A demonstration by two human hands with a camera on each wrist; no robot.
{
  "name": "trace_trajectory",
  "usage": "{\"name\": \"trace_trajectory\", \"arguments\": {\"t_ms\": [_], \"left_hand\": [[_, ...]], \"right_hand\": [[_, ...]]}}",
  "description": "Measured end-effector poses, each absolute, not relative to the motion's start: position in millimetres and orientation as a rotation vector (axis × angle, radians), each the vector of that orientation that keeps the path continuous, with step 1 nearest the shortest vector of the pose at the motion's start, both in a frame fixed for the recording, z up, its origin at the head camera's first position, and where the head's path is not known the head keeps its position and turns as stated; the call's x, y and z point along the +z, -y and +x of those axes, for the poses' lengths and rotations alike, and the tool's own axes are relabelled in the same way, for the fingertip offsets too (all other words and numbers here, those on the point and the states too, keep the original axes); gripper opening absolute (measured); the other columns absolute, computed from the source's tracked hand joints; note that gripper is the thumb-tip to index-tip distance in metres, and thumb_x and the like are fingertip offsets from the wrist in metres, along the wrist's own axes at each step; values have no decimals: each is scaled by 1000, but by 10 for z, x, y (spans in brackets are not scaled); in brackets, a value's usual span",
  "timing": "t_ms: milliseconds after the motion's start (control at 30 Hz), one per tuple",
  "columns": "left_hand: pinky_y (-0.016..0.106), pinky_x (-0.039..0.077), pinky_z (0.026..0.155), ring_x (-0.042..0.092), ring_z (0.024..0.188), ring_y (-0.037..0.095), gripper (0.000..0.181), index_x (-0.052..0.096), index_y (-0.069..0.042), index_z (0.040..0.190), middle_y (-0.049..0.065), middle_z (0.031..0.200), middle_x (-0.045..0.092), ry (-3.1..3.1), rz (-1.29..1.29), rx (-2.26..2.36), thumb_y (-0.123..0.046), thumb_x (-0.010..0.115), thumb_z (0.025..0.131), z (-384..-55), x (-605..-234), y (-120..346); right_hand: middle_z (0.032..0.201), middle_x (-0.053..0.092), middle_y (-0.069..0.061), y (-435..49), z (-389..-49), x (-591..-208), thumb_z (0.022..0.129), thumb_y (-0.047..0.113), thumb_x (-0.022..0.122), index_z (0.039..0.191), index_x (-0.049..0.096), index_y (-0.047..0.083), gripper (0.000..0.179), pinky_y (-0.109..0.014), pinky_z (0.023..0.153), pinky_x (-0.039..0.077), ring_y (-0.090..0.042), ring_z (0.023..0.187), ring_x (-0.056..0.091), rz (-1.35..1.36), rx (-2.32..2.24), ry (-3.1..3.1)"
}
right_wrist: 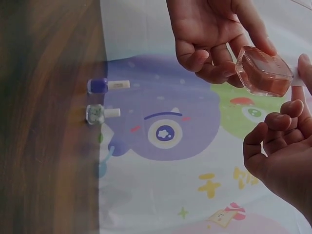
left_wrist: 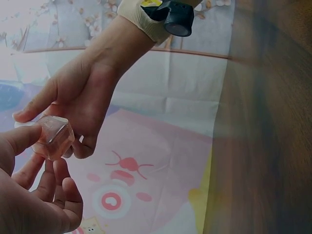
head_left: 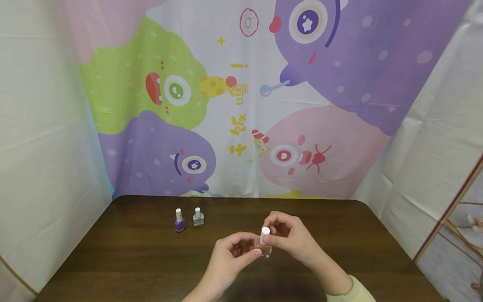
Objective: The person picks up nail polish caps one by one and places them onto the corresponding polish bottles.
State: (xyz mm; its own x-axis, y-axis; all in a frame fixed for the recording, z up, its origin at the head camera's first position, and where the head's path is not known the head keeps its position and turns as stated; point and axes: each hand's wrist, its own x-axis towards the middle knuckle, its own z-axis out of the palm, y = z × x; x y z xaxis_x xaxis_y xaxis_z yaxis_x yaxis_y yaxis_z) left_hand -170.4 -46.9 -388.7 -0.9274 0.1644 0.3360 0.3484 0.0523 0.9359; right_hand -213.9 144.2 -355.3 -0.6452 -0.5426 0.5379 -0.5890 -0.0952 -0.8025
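Note:
A small clear nail polish bottle with pinkish-orange polish (right_wrist: 265,75) and a white cap (head_left: 265,233) is held above the table between both hands. My left hand (head_left: 231,256) pinches the glass body between thumb and fingers. With thumb and fingers, my right hand (head_left: 292,235) grips the white cap, which sits on the bottle's neck. In the left wrist view the bottle's square base (left_wrist: 54,134) faces the camera. Further back on the left stand a purple nail polish bottle (head_left: 180,224) and a pale, silvery-green nail polish bottle (head_left: 198,218), both upright with white caps.
The dark wooden table (head_left: 143,260) spreads under the hands. Behind it hangs a curtain (head_left: 234,176) printed with cartoon monsters. White cloth (head_left: 45,147) hangs at the left side, and more hangs at the right.

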Motion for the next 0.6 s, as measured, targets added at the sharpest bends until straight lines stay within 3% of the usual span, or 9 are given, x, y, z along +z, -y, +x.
{"name": "trace_trajectory", "arguments": {"t_ms": [367,600], "left_hand": [[21,46,65,57,74,8,22,70,-16,100,3,85,66,2171,-543,-2013,-19,76,79,-1697,-3892,460],[21,46,63,57,74,8,21,70,-15,100,3,86,67,2171,-545,-2018,-18,75,79,-1698,-3891,463]], "right_hand": [[81,48,1,-1432,-2131,-3558,83,0,68,94,54,2,18,-25,57,44,-5,72,47,1261,1854,2146],[96,57,-7,-1467,-2125,-3536,91,-2,55,114,60,1,23,-27,61,51,-7,79,56,1400,1860,2180]]}}
